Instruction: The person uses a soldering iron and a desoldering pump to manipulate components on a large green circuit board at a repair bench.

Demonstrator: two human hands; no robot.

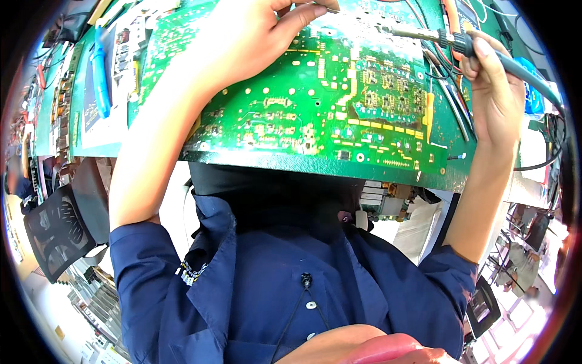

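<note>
A large green circuit board (291, 85) lies on the table before me, dotted with gold pads and small components. My right hand (498, 85) grips a soldering iron (451, 41) by its dark handle. The iron's metal shaft points left, its tip over the far part of the board, where glare washes out the detail. Reaching over the board from the left, my left hand (260, 36) has thumb and fingers pinched together near the top edge. A thin dark bit shows at those fingertips, too small to name. Some of its fingers are cut off by the picture's edge.
Left of the board lies a blue pen-like tool (99, 73) on white paper. Several slim tools and an orange-handled one (430, 115) lie at the right. The iron's cable (561, 133) loops down at the right. An office chair (60, 227) stands at the left.
</note>
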